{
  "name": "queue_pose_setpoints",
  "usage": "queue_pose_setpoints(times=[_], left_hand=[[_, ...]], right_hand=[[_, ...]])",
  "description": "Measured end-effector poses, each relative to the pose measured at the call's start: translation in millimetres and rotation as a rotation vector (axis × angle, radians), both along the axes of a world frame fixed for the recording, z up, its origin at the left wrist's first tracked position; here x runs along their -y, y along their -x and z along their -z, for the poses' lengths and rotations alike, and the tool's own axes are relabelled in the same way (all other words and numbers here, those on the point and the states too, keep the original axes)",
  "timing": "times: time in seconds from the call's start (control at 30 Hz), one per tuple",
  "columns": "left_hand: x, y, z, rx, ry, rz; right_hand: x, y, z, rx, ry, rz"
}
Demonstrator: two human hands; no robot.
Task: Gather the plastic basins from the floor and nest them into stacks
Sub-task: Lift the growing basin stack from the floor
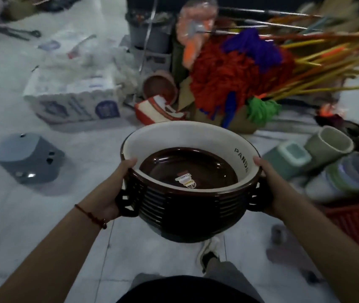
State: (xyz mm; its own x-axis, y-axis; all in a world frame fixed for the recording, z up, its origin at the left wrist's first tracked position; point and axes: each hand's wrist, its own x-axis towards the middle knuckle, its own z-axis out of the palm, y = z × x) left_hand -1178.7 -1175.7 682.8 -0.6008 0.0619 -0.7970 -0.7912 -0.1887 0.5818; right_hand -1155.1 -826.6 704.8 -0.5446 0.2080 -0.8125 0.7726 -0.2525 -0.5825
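A nested stack of dark brown plastic basins [187, 206] with a white inner wall and looped side handles is held above the floor at the centre of the view. My left hand [114, 193] grips its left rim and handle, thumb over the edge. My right hand [271, 184] grips the right rim and handle the same way. A brown basin [160, 85] lies tipped on its side on the floor behind. Beside it lies an orange and white basin [159, 111].
A pile of coloured mops and brooms [250, 68] fills the back right. A white sack [73, 92] and a grey plastic stool [28, 158] lie at left. Green cups and containers [327, 154] and a red crate [358, 221] sit at right. My foot [209, 250] stands below the stack.
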Motion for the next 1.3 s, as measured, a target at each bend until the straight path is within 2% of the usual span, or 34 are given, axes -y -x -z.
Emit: queue_pose_setpoints(times=[0.23,0.4,0.5,0.7,1.07,1.3], left_hand=[[-98.6,2.1,-36.8,-0.050,-0.049,0.495],[-175.0,-31.3,-56.1,-0.030,-0.065,0.722],[-212.2,-59.7,-69.8,-0.062,-0.025,0.846],[-287.1,-143.6,-84.8,-0.160,0.007,1.045],[-410.8,-366.4,-109.2,-0.125,-0.056,1.350],[-481.8,-465.5,-112.6,-0.127,-0.118,1.513]], right_hand=[[-51.4,-161.9,-34.3,-0.062,0.031,0.529],[-72.1,-259.1,-64.8,-0.104,0.076,0.865],[-74.5,-320.6,-69.9,-0.122,0.130,0.959],[-86.0,-447.2,-68.4,-0.161,0.111,1.090],[-111.7,-694.6,-95.7,-0.141,0.087,1.384],[-115.8,-802.9,-104.4,-0.162,0.086,1.585]])
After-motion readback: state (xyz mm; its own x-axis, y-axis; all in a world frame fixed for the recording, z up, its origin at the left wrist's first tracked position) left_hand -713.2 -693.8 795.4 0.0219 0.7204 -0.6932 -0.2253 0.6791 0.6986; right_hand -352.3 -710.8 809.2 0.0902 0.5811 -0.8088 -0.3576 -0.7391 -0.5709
